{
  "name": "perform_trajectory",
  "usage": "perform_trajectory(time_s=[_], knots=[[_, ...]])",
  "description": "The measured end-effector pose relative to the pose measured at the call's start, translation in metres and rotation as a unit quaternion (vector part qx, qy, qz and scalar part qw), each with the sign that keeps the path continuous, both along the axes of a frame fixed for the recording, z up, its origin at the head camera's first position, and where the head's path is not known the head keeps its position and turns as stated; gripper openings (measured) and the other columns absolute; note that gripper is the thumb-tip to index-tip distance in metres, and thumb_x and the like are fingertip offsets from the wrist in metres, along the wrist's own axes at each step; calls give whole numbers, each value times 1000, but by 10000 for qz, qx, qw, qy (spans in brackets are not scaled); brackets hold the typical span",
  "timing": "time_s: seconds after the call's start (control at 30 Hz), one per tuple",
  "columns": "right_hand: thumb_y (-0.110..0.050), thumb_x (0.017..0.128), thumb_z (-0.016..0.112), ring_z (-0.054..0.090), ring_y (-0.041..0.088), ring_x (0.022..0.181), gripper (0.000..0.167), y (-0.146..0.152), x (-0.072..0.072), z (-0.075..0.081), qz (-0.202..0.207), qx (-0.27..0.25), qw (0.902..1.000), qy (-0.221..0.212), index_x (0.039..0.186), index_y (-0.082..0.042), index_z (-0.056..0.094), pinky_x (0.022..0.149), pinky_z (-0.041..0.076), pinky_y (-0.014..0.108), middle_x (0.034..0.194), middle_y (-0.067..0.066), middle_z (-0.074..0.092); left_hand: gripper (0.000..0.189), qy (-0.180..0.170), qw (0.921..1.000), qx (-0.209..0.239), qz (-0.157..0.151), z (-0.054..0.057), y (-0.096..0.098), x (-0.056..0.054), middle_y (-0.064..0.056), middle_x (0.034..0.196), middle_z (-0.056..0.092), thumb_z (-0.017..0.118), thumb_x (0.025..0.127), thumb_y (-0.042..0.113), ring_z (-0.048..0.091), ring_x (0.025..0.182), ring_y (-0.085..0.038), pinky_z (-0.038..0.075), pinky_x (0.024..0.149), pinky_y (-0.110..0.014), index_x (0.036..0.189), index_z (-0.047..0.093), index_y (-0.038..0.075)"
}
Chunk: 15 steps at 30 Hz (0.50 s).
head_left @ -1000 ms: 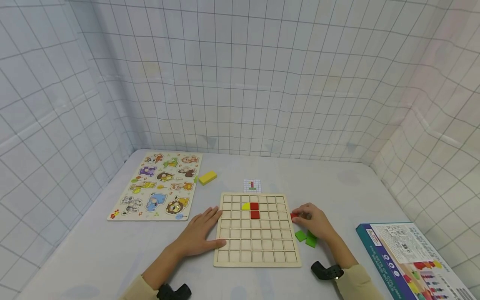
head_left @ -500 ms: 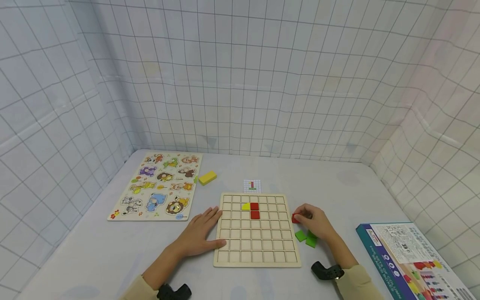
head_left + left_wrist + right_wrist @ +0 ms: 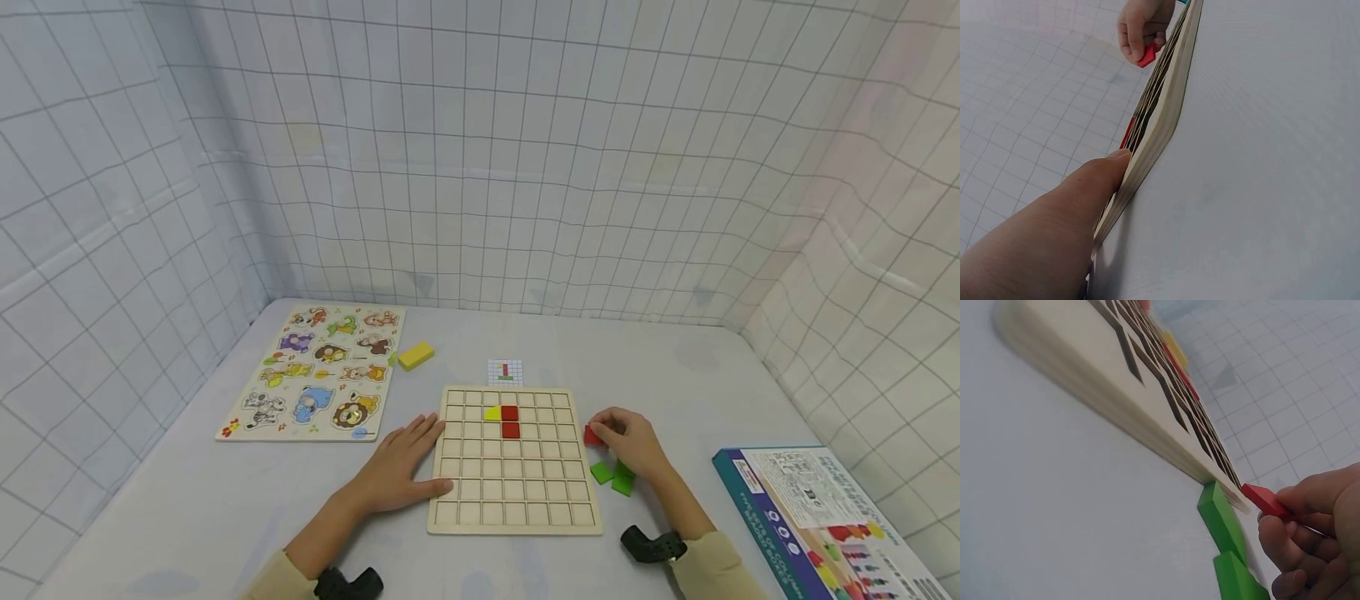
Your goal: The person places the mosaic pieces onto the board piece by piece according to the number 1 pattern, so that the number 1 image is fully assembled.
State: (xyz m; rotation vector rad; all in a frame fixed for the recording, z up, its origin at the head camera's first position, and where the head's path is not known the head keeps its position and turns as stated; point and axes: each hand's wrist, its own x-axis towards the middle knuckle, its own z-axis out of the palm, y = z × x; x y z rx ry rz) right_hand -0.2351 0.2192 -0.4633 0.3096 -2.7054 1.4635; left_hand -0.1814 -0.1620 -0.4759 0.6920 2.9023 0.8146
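Observation:
A wooden grid board (image 3: 491, 492) lies on the table with two red square tiles (image 3: 510, 430) and a yellow piece (image 3: 492, 413) in its upper cells. My left hand (image 3: 401, 468) lies flat with spread fingers at the board's left edge, its thumb over the rim. Beyond the right edge, my right hand (image 3: 628, 440) pinches a red tile (image 3: 1264, 500) between thumb and fingers. That tile is held tilted, close to the board's side. Several green tiles (image 3: 1222, 519) lie just below the right hand, one of them partly hidden by it.
Behind the board lies a small pattern card (image 3: 505, 372). An animal puzzle board (image 3: 300, 400) is at the left, with a yellow block (image 3: 416, 356) beside it. A toy box (image 3: 817, 508) lies at the right. Gridded cloth walls (image 3: 510, 183) enclose the table.
My right hand has shifted slightly to the right, and more of the red tile's face shows between its fingers. The left hand and the board have stayed in place.

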Motion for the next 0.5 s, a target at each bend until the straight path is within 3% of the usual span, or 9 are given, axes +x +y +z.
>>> perform_trajectory(time_s=[0.5], knots=[[-9, 94, 65, 57, 15, 63, 9, -9, -1, 1, 289, -153, 9995, -23, 94, 0, 68, 57, 46, 25, 76, 3, 64, 92, 57, 10000, -29, 6, 2, 1, 0, -15, 158, 26, 61, 86, 61, 18, 146, -34, 18, 114, -55, 152, 32, 4]])
